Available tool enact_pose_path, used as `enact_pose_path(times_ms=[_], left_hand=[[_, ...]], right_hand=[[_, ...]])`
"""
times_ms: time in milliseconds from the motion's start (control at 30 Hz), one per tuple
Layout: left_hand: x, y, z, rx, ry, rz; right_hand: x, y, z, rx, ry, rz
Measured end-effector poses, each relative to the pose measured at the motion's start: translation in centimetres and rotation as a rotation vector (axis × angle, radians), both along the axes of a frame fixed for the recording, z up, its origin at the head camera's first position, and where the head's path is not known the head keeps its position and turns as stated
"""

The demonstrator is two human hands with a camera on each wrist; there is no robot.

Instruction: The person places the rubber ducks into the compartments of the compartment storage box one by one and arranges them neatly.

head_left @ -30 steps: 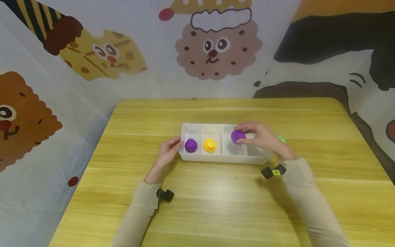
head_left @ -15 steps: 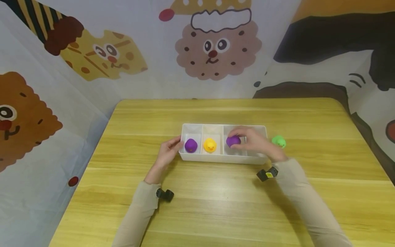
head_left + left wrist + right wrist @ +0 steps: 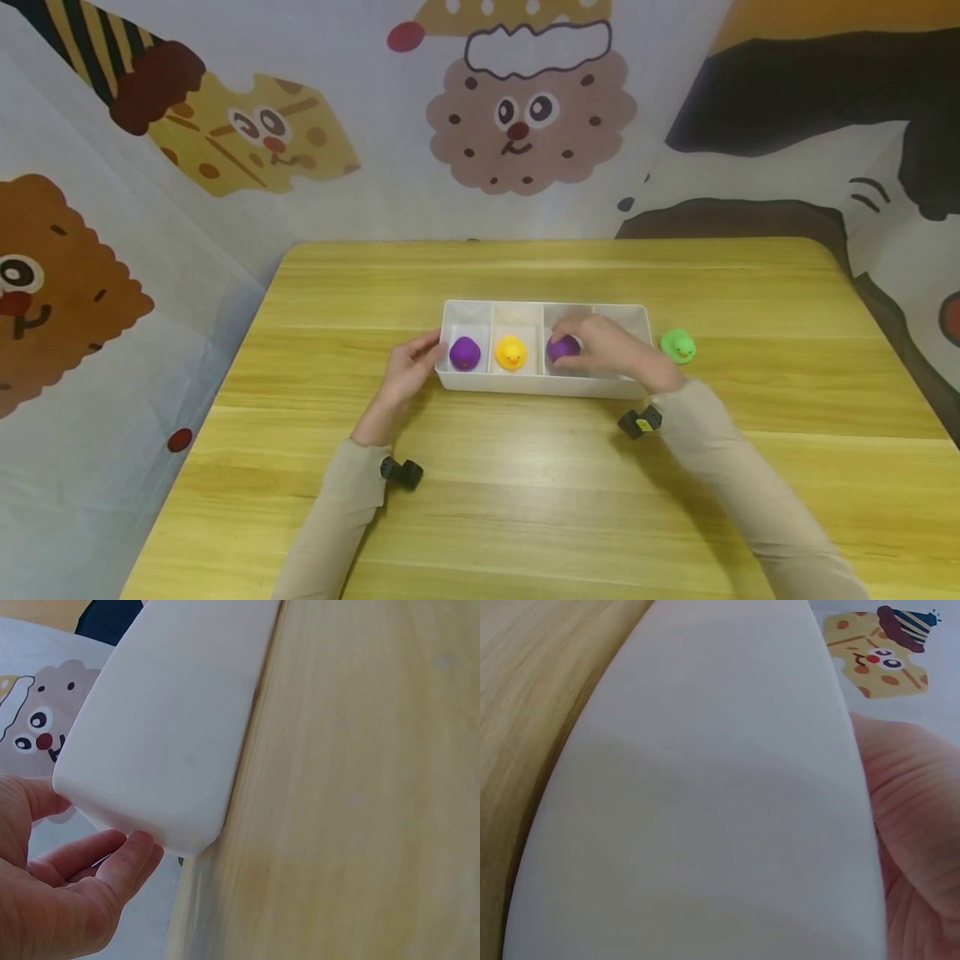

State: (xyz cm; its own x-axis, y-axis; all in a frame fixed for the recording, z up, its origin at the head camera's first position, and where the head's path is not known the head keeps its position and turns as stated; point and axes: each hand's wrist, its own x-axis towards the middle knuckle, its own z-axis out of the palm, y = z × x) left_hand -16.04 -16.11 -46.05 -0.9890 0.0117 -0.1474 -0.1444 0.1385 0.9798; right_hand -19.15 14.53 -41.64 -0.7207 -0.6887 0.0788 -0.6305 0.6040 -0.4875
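Observation:
A white divided tray lies lengthwise on the table. At its left end my left hand grips it, with fingertips against the end wall and the thumb at the rim. My right hand reaches into the third compartment from the left and grips a purple toy duck, partly covered by the fingers. Another purple toy duck sits in the leftmost compartment, and a yellow rubber duck in the second. In the right wrist view the tray's front wall hides the fingertips and the duck.
A green toy duck stands on the wooden table, just right of the tray. Behind the table hangs a white cloth printed with cartoon food faces.
My right hand has moved left and down with the purple duck, lower into the third compartment. The green duck has come into full view. My left hand stays on the tray's end.

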Motion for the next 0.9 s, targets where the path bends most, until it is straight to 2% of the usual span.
enact_pose_path(times_ms=[233, 600, 633, 833, 900], left_hand=[[-0.06, 0.01, -0.02, 0.004, 0.005, 0.000], [0.09, 0.01, 0.21, -0.008, -0.008, -0.006], [0.24, 0.10, 0.65, -0.009, -0.011, -0.009], [0.25, 0.12, 0.59, -0.010, -0.012, -0.008], [0.10, 0.01, 0.15, -0.009, -0.002, -0.009]], right_hand=[[-0.23, -0.27, -0.47, 0.040, 0.058, 0.008], [-0.09, -0.60, -0.55, 0.109, 0.046, 0.009], [-0.09, -0.63, -0.55, 0.112, 0.045, 0.009], [-0.11, -0.76, -0.63, 0.124, 0.033, 0.004], [-0.11, -0.75, -0.70, 0.123, 0.042, 0.006]])
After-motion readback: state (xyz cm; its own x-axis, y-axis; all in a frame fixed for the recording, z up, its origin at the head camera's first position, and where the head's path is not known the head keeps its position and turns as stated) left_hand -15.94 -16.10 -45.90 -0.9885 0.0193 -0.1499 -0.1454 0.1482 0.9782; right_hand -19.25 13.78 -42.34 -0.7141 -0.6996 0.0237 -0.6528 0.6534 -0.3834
